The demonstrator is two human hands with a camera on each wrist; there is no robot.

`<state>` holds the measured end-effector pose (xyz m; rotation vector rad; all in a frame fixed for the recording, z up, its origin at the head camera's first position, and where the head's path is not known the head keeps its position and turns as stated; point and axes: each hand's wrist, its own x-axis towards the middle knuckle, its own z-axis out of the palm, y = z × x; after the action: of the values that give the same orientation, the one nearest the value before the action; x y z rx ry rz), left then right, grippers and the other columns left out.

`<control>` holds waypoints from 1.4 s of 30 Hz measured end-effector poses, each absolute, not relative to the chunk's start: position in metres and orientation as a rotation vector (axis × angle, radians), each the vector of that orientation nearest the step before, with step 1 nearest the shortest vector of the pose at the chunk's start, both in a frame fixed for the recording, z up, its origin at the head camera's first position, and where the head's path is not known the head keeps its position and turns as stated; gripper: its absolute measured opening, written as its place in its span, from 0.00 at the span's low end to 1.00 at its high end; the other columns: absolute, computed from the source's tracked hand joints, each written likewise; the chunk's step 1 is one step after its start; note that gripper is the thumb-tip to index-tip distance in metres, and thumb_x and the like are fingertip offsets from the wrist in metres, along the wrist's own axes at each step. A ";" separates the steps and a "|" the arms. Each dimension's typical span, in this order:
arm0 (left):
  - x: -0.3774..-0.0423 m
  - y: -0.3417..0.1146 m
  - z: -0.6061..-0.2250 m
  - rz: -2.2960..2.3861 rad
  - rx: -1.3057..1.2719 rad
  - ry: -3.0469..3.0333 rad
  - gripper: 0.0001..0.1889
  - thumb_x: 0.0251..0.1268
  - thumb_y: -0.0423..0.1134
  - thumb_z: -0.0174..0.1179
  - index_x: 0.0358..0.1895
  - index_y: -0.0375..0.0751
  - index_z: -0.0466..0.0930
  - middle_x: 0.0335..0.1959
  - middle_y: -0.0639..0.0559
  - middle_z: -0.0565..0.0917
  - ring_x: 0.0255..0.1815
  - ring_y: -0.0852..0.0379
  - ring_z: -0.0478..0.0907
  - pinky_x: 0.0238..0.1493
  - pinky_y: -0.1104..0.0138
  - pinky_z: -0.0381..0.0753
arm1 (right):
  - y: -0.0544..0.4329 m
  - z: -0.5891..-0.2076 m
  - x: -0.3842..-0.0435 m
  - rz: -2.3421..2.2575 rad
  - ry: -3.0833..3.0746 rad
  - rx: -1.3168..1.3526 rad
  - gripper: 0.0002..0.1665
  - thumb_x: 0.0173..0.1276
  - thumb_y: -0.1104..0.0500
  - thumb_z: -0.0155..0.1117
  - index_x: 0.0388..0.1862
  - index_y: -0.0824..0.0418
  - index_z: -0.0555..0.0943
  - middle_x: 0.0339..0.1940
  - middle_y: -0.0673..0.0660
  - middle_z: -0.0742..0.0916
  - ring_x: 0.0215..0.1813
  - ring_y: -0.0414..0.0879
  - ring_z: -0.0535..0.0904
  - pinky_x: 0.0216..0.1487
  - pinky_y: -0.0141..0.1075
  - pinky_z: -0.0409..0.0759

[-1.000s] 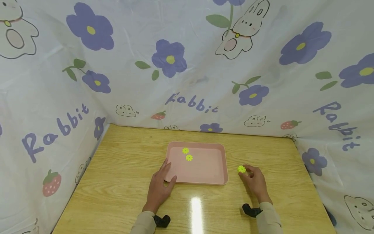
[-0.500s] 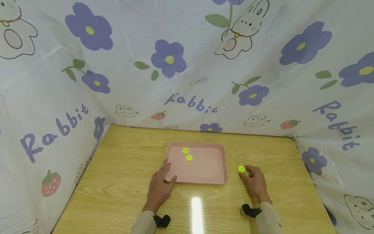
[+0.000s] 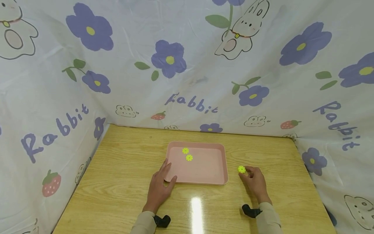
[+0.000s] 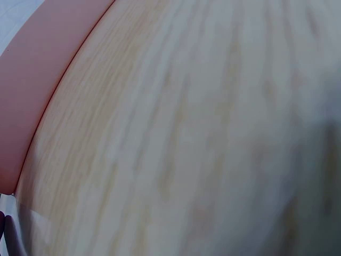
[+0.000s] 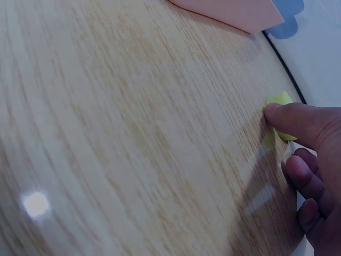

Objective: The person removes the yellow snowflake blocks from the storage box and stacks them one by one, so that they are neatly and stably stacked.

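Observation:
A shallow pink tray (image 3: pixel 208 177) lies on the wooden table, with two small yellow-green flower-shaped pieces (image 3: pixel 185 150) inside toward its back left. At the tray's front left corner rests my left hand (image 3: pixel 159 188), its fingers along the left rim and its thumb near the front edge. Right of the tray, my right hand (image 3: pixel 256 182) pinches a third yellow-green flower-shaped piece (image 3: pixel 241 169) between thumb and fingers. The right wrist view shows the thumb laid against this piece (image 5: pixel 281 98), low over the table or touching it; I cannot tell which. The left wrist view catches mostly table and the tray's side (image 4: pixel 48 80).
The wooden table (image 3: pixel 122 156) is bounded behind and on both sides by a white cloth (image 3: pixel 187 87) printed with purple flowers and rabbits. Black wrist mounts (image 3: pixel 162 221) sit at both cuffs. A bright light reflection falls on the table's front.

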<state>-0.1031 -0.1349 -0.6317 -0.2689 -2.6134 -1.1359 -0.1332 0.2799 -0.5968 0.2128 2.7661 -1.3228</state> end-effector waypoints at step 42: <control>-0.104 -0.137 -0.636 -1.157 -0.265 -2.627 0.33 0.76 0.53 0.61 0.78 0.44 0.69 0.83 0.56 0.60 0.75 0.48 0.69 0.71 0.43 0.67 | 0.223 -0.577 -0.118 -1.591 2.981 0.141 0.25 0.72 0.62 0.70 0.64 0.74 0.80 0.49 0.67 0.83 0.38 0.44 0.78 0.37 0.29 0.77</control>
<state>-0.1039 -0.1372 -0.6356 -0.2650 -2.6273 -1.1574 -0.1185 0.2233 -0.5774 0.1407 2.9807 -1.5914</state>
